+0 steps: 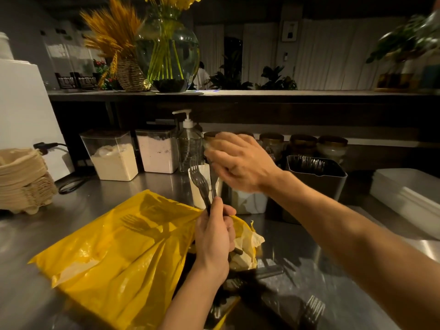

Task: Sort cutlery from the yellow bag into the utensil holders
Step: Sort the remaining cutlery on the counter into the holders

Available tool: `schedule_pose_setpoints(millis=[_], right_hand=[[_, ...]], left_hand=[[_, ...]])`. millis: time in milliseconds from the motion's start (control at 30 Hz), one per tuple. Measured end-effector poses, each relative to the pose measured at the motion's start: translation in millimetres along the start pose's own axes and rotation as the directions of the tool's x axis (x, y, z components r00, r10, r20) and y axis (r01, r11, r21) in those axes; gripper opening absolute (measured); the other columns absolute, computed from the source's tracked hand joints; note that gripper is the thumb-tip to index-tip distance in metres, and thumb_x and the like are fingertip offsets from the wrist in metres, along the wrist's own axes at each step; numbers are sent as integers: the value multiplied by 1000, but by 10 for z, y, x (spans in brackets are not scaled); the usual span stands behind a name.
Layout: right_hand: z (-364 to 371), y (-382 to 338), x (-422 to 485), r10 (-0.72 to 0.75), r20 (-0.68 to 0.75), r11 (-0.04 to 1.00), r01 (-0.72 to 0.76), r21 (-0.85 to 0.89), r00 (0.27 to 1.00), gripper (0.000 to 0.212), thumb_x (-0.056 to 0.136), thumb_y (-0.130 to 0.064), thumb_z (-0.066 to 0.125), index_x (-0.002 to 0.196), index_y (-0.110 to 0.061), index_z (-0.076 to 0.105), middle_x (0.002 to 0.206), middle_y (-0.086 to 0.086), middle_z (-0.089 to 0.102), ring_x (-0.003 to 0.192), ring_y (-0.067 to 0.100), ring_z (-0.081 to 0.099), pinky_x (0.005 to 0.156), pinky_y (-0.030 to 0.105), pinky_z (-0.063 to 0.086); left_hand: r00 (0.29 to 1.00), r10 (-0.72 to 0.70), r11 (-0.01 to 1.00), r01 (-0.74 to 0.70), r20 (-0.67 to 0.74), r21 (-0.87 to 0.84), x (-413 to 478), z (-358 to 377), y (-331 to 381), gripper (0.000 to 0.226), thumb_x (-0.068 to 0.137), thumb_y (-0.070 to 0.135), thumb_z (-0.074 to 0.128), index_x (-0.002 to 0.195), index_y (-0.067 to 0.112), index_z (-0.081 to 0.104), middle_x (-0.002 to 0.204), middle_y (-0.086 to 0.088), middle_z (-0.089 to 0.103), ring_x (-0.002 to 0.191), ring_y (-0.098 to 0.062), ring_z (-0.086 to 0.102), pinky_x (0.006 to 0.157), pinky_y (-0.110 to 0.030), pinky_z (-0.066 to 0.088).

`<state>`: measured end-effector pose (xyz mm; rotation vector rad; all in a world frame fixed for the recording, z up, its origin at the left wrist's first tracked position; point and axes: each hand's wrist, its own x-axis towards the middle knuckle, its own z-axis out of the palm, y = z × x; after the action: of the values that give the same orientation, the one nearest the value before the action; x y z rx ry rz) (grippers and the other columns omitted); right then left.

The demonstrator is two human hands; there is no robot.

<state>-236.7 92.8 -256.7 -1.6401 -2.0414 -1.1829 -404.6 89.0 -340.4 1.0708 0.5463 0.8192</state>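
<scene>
1. The left hand [215, 236] gripped a bundle of dark plastic forks [198, 179], tines up, over the mouth of the yellow bag [114, 253] on the steel counter [309, 265].
2. The right hand [240, 163], blurred, hovered above the white holder [197, 196]; its grip could not be told.
3. A grey holder [316, 179] containing cutlery stood further right.
4. A loose fork [312, 310] lay near the counter's front edge.
</scene>
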Motion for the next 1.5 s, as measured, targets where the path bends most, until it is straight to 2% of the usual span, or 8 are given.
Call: schedule_pose_setpoints(millis=[300,433,633,833,1000,1133,1300,1500], right_hand=[[-70,123,230,582,82,812,-584,-3,809,47,100,-17,42,146,-15,48,146,3,54,145,26,31,112,49,30],[-169,343,296,839,74,532,-842,90,539,43,98,-8,45,139,-16,51,125,10,60,129,30,43,96,49,35],[-62,441,84,741,613,450,-880,-150,274,55,107,-50,19,155,-28,38,168,7,16,154,41,-4,116,70,-1],[-164,101,-153,739,-223,674,-707,216,636,37,106,-38,40,95,-14,65,103,8,60,105,17,52,85,45,48],[-551,-366,-389,311,740,-77,-760,645,596,34,93,-46,67,98,-12,69,71,-1,57,55,12,39,50,26,26],[-658,-555,-543,56,743,-66,-740,669,667,24,102,-10,58,109,12,60,79,7,61,56,8,59,47,18,47],[-1018,-178,-646,434,705,69,-800,595,562,23,98,-25,63,104,-2,64,86,8,71,64,14,65,54,21,51],[-1384,529,-855,941,107,236,-852,468,320,11,99,-30,63,95,-20,63,89,3,72,69,12,74,63,27,62]], left_hand=[[999,-35,999,35,-13,-4,-7,-7,28,41,105,40,45,80,10,57,54,4,35,43,-8,25,41,-23,19],[1000,-15,1000,15,11,20,-22,-14,36,40,105,38,44,80,10,58,54,3,35,44,-8,27,40,-22,23],[999,-24,1000,24,28,18,-12,0,25,40,105,38,43,83,8,57,53,3,35,43,-8,26,40,-24,19],[993,-44,996,52,108,-77,-16,4,22,39,105,33,41,81,7,57,54,2,34,41,-9,22,40,-23,15],[946,-121,988,145,299,-60,-61,-1,47,30,92,21,48,66,10,55,53,2,30,39,-9,20,41,-22,11],[908,-142,961,31,394,276,-160,30,-45,14,90,10,57,78,5,60,48,2,41,38,-10,28,38,-20,18],[950,-37,916,-93,311,391,-169,75,-113,12,86,21,72,97,21,71,87,-1,74,81,-17,73,66,-29,49],[964,28,841,-166,265,515,-137,58,-175,16,91,16,66,98,30,69,95,4,71,93,-14,70,84,-34,58]])
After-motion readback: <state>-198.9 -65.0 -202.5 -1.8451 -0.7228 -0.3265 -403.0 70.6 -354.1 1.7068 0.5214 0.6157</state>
